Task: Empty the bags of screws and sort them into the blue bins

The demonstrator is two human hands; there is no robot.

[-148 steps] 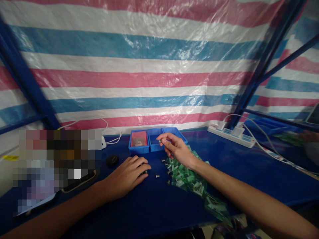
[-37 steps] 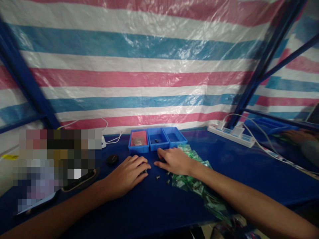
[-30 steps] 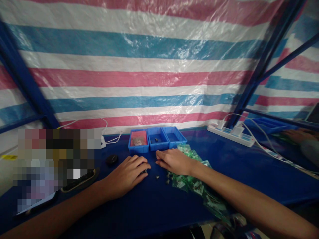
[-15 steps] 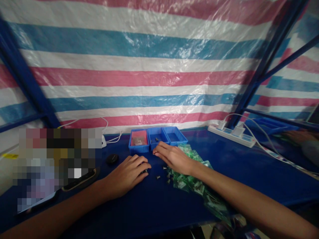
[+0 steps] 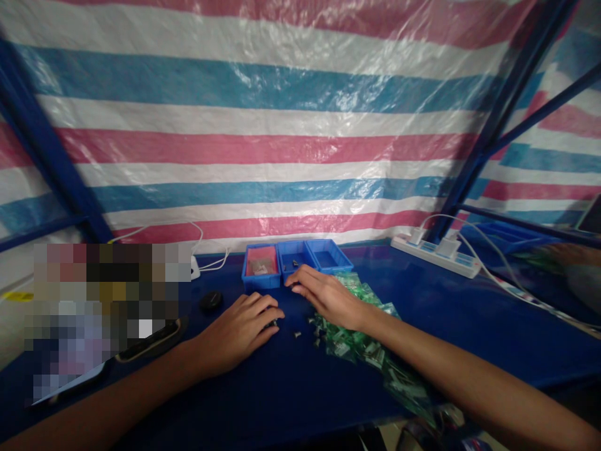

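Observation:
My left hand [image 5: 251,326] rests on the blue tabletop with its fingers curled. Small metal pieces [image 5: 271,324] show at its fingertips. My right hand [image 5: 326,295] hovers by the front of the middle blue bin [image 5: 300,255], thumb and fingers pinched together. A tiny dark piece shows at its fingertips, too small to name. Between my hands lies a short metal piece resembling a screw [image 5: 297,334], and several more [image 5: 317,342] are scattered beside the green plastic packets [image 5: 347,347]. The packets lie in a pile under my right wrist and forearm.
The left bin [image 5: 261,283] contains a red-lined bag of small parts. The right bin [image 5: 331,255] adjoins the middle one. A round black object [image 5: 211,300] sits left of my left hand. At the back right is a white power strip [image 5: 436,255] with cables.
My right hand has shifted slightly left, and a dark piece now shows at its fingertips. The left hand has stayed in place.

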